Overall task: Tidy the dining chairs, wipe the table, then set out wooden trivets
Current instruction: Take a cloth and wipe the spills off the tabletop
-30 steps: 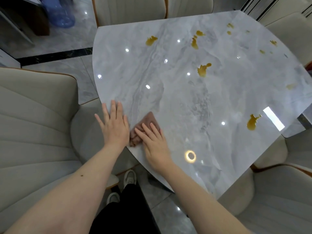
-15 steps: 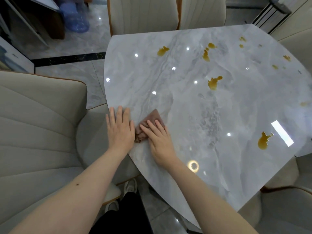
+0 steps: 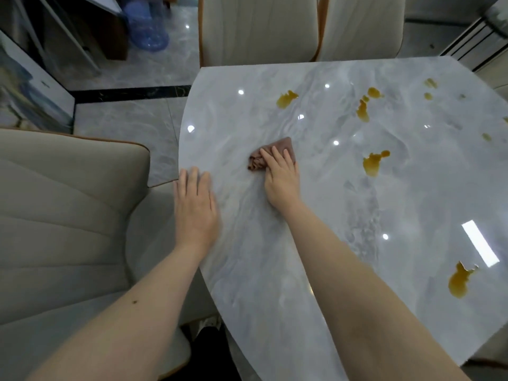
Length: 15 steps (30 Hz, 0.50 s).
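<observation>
A glossy grey marble table (image 3: 343, 204) carries several amber spills, among them one (image 3: 286, 99) at the far middle, one (image 3: 373, 163) right of centre and one (image 3: 460, 279) near the right edge. My right hand (image 3: 281, 177) presses flat, fingers straight, on a crumpled brown cloth (image 3: 275, 151) in the table's left half. My left hand (image 3: 195, 207) lies flat and open on the table's left edge, apart from the cloth. No trivets are in view.
A beige padded chair (image 3: 66, 215) stands close at the left of the table. Two more beige chairs (image 3: 258, 26) stand at the far side. A blue water jug (image 3: 147, 28) and dark furniture sit on the marble floor at the upper left.
My right hand has slid the cloth away from my left hand, farther onto the table toward the spills. My left hand stays flat at the table's edge.
</observation>
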Each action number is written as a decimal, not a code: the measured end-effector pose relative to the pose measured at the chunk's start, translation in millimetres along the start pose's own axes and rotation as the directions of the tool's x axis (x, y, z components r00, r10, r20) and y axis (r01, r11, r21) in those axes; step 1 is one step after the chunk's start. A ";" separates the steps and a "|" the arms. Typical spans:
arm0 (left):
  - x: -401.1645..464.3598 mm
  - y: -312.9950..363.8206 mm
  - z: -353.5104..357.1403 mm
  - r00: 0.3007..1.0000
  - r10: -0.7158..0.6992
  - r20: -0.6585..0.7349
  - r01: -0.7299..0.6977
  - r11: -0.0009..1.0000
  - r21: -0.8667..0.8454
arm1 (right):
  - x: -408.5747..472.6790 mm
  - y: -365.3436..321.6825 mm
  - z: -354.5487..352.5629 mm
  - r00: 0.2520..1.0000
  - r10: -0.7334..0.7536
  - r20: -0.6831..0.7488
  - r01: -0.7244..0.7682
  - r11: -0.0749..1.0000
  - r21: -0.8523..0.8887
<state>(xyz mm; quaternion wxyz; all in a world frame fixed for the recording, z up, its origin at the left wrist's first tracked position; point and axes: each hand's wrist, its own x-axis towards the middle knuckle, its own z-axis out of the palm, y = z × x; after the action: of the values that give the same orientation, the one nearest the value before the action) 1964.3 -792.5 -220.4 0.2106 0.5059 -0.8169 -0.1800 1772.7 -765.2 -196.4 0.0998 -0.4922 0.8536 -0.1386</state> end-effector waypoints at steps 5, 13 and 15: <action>-0.7 0.8 0.3 1.000 -0.022 -0.007 0.022 1.000 0.001 | 7.1 -29.6 12.9 0.995 -0.094 0.028 0.093 0.995 0.020; -3.5 -1.4 -3.8 1.000 0.023 0.000 -0.023 1.000 -0.002 | -84.4 -26.1 18.7 0.955 -0.292 0.052 0.271 0.929 0.251; -9.2 1.9 -6.2 0.999 0.035 0.007 -0.035 0.999 0.030 | -108.3 -15.0 17.6 0.952 -0.305 0.035 0.283 0.916 0.283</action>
<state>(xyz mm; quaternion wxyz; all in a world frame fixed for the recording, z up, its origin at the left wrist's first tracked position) 1969.8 -783.9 -215.7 0.2031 0.4942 -0.8289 -0.1656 1843.9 -680.8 -204.2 0.1785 -0.6013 0.7376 -0.2499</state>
